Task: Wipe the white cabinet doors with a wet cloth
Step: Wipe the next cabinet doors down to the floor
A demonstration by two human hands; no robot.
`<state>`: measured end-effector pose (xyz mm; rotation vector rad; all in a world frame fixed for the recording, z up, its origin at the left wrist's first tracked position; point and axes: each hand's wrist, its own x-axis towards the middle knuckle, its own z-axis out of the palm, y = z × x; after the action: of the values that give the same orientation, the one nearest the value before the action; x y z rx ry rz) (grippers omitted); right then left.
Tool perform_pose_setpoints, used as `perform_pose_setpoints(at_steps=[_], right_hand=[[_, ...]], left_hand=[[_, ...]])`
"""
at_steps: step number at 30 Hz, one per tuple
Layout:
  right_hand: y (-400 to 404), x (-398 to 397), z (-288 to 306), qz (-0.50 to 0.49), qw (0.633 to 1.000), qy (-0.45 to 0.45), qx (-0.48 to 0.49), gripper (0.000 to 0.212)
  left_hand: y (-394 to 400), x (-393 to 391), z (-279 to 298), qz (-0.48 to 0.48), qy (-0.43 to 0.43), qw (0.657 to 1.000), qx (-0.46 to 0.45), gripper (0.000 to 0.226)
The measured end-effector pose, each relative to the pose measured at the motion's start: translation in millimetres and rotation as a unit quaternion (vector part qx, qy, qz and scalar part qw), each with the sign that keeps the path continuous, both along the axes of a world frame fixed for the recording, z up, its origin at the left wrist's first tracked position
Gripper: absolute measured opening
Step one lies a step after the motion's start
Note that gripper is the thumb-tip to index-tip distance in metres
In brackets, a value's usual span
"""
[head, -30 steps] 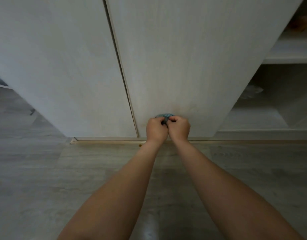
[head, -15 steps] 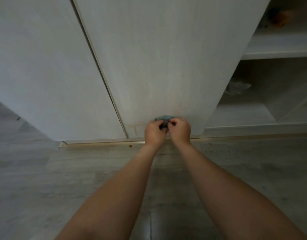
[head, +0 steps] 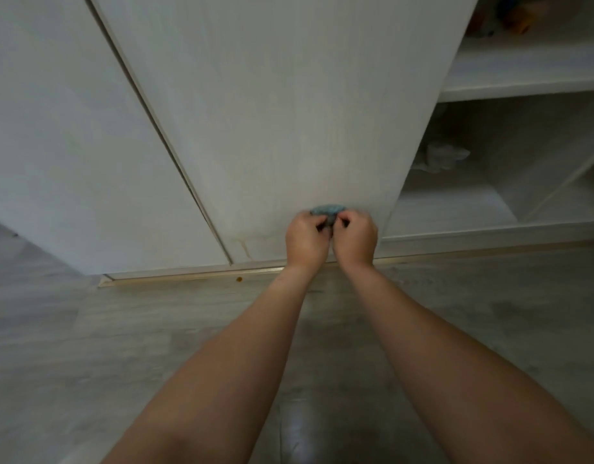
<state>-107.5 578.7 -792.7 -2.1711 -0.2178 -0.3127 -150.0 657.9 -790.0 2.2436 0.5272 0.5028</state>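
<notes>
A small blue-grey cloth [head: 327,209] is bunched between my two hands, low in front of the right white cabinet door [head: 282,105]. My left hand [head: 305,241] and my right hand [head: 356,237] are side by side, fingers curled, both pinching the cloth. Most of the cloth is hidden behind my fingers. The left white cabinet door [head: 64,139] stands beside it, split off by a dark vertical gap. A faint stain line shows near the bottom of the right door, left of my hands.
Open white shelves [head: 523,85] stand to the right, with a crumpled pale thing [head: 439,159] in the lower compartment and colourful items at the top right. A metal floor strip [head: 195,274] runs under the doors. Grey wood-look floor [head: 88,346] lies below.
My view has swung relative to the doors, first leftward along them and then slightly back. My hands stay together on the cloth, fingers working it a little.
</notes>
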Motion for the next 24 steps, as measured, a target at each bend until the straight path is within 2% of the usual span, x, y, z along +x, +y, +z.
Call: perform_pose_setpoints(at_steps=[2, 4, 6, 9, 12, 14, 17, 19, 20, 24], right_hand=[[-9, 2, -8, 0.028, 0.998, 0.033, -0.054, 0.015], [-17, 4, 5, 0.026, 0.999, -0.009, -0.047, 0.013], [-24, 7, 31, -0.017, 0.996, -0.083, 0.007, 0.011], [-39, 27, 77, -0.062, 0.969, -0.213, 0.105, 0.013], [-51, 43, 95, -0.032, 0.956, -0.28, 0.076, 0.013], [-58, 44, 70, -0.031, 0.966, -0.254, 0.045, 0.012], [-74, 45, 7, -0.027, 0.997, -0.066, -0.031, 0.013], [-80, 44, -13, 0.016, 0.996, 0.025, -0.087, 0.012], [-81, 43, -12, 0.022, 0.996, 0.027, -0.078, 0.013], [-74, 40, 18, -0.056, 0.992, -0.105, 0.039, 0.015]], left_hand=[[-9, -4, -15, -0.026, 0.052, 0.998, -0.03, 0.015], [-20, 1, -7, -0.008, 0.029, 0.998, -0.052, 0.015], [-33, 13, 18, 0.016, -0.05, 0.998, -0.039, 0.014], [-58, 33, 64, 0.028, -0.18, 0.983, -0.018, 0.023], [-65, 47, 75, 0.026, -0.243, 0.97, 0.005, 0.025], [-68, 50, 56, 0.008, -0.204, 0.979, 0.016, 0.023], [-77, 44, 0, -0.039, -0.051, 0.998, 0.006, 0.023], [-83, 38, -24, -0.055, -0.009, 0.998, -0.004, 0.026], [-85, 38, -25, -0.045, -0.019, 0.999, -0.014, 0.025], [-90, 50, 6, 0.008, -0.129, 0.991, -0.037, 0.022]])
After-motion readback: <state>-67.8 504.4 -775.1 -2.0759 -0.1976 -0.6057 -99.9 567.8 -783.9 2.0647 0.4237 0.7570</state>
